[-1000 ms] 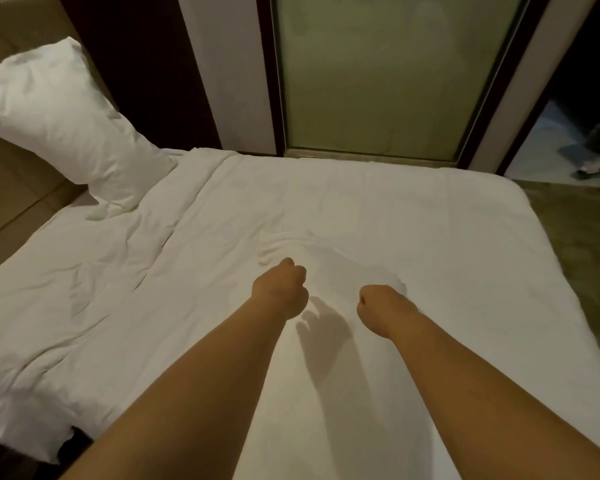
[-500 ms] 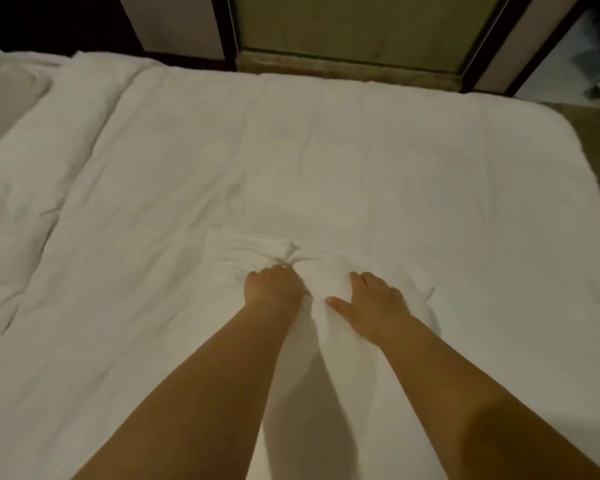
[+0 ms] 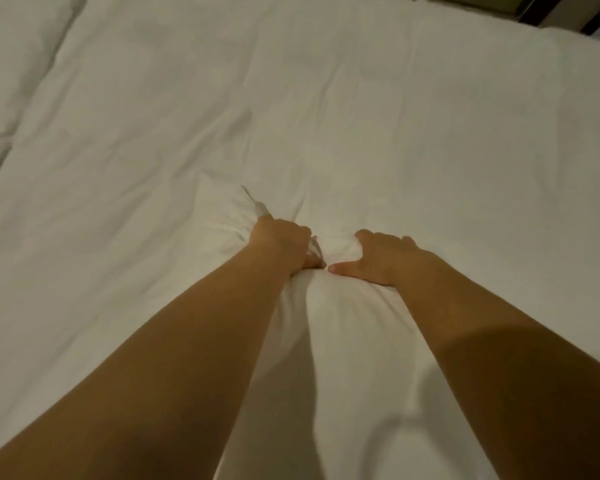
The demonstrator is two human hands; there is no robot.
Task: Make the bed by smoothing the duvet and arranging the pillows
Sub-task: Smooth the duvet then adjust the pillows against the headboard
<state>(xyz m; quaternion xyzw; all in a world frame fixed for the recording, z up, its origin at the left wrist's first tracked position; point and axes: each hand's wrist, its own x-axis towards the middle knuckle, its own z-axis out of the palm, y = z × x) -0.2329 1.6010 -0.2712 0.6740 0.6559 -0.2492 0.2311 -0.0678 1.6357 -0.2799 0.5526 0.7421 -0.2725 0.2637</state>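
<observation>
We see the white duvet [image 3: 326, 116] spread over nearly the whole frame, covering the bed from the lower edge up to the top right corner. Most of it lies flat with only faint creases, but at the centre, just below the middle of the frame, the fabric is bunched into a raised ridge that runs down between our two forearms toward the bottom edge.

Our left hand [image 3: 283, 245] is closed in a fist around a gathered fold of the duvet at the top of that ridge, with pleats of cloth fanning out toward the upper left from the knuckles. Our right hand [image 3: 378, 259] sits just beside it, thumb tip almost touching the left hand; its fingers curl into the cloth and take hold of the same bunch, the thumb stretched flat along the fabric.

Both bare forearms reach in from the bottom corners and cast a dark shadow on the duvet between them.

Along the left edge a deep fold divides the flat part of the duvet from a more rumpled stretch. In the upper right corner a dark strip of frame [image 3: 568, 19] shows beyond the bed.
</observation>
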